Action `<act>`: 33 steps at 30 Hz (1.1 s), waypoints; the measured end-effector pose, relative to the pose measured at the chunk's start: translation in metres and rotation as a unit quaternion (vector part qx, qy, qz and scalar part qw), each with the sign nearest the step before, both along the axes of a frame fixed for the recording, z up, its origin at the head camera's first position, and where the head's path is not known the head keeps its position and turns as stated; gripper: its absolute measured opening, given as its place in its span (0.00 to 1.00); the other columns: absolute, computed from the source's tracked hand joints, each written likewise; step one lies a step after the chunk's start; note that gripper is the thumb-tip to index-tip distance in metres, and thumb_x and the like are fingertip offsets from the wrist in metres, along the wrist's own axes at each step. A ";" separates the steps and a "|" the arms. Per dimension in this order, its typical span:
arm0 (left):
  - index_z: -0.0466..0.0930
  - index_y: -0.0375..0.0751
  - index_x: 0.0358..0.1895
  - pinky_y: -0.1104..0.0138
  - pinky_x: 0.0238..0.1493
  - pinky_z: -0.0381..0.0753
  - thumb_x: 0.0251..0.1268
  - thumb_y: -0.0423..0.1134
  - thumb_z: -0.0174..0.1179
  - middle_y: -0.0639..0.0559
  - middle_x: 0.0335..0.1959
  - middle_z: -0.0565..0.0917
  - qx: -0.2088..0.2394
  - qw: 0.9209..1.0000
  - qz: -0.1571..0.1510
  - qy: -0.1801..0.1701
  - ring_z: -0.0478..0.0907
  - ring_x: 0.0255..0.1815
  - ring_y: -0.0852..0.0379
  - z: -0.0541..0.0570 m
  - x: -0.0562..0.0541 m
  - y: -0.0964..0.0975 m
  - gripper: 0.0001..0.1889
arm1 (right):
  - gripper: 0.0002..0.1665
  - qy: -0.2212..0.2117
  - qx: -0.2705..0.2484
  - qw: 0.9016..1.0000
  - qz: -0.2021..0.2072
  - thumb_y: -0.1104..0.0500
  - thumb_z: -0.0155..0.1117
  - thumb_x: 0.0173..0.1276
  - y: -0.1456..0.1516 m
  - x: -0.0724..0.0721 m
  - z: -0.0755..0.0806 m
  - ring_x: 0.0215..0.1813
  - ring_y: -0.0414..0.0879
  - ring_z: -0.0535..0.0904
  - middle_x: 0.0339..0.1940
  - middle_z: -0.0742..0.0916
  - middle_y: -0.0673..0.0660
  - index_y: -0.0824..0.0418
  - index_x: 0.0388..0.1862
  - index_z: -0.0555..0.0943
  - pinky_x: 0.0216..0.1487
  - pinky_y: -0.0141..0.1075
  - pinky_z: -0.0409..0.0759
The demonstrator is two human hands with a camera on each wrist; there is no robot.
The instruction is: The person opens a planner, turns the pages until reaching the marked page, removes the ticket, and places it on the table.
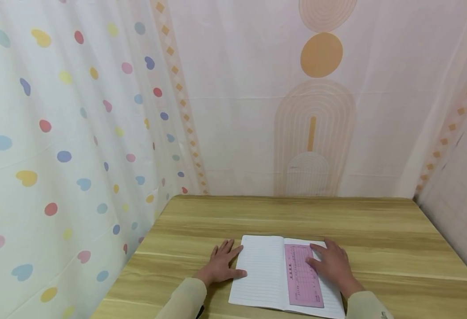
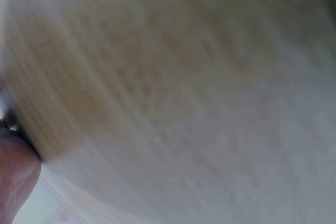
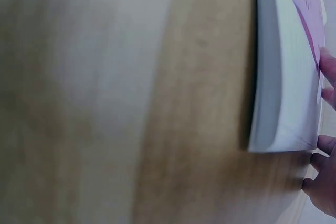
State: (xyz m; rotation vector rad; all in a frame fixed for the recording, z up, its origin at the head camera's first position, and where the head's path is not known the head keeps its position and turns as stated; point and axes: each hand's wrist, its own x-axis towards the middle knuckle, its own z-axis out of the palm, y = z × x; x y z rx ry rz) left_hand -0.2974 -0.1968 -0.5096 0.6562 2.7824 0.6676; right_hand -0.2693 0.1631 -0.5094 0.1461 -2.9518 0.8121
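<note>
A notebook with lined white pages (image 1: 258,274) lies spread flat on the wooden table. On its right page rests a pink printed paper slip (image 1: 303,281), lengthwise beside the fold. My left hand (image 1: 219,266) lies at the notebook's left edge, fingers spread, with the thumb and index tips right at the page border. Over the upper right part of the notebook, my right hand (image 1: 334,265) touches the slip's right edge with thumb and index finger. Its other fingers reach past the page corner. The right wrist view shows the notebook's side (image 3: 294,103) and fingers (image 3: 328,66) at the slip.
The wooden tabletop (image 1: 289,215) extends behind and to both sides of the notebook. A dotted curtain (image 1: 97,177) hangs along the left, and a patterned curtain (image 1: 237,133) stands behind the table's far edge. The left wrist view is mostly blurred tabletop (image 2: 131,77).
</note>
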 end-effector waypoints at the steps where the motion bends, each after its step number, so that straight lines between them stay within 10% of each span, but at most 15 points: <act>1: 0.60 0.43 0.77 0.38 0.73 0.35 0.61 0.63 0.64 0.33 0.79 0.48 0.001 1.000 0.000 0.000 0.39 0.79 0.34 0.000 0.000 0.000 0.46 | 0.31 -0.001 0.002 1.000 0.000 0.49 0.68 0.66 0.000 0.000 0.000 0.71 0.77 0.57 0.70 0.66 0.80 0.63 0.64 0.79 0.69 0.69 0.50; 25: 0.59 0.42 0.77 0.39 0.73 0.35 0.62 0.61 0.64 0.32 0.79 0.48 0.000 1.000 0.005 -0.004 0.39 0.79 0.34 0.002 0.003 0.003 0.45 | 0.12 0.049 -0.088 0.994 -0.029 0.58 0.71 0.62 -0.001 -0.002 0.003 0.67 0.75 0.66 0.64 0.74 0.78 0.63 0.43 0.86 0.66 0.67 0.56; 33: 0.59 0.42 0.77 0.39 0.73 0.35 0.62 0.61 0.64 0.32 0.79 0.47 0.005 1.000 0.005 -0.006 0.39 0.79 0.34 0.004 0.004 0.002 0.45 | 0.15 -0.001 -0.211 0.977 -0.041 0.64 0.66 0.65 -0.001 -0.004 0.017 0.43 0.52 0.79 0.41 0.86 0.58 0.67 0.51 0.84 0.45 0.46 0.79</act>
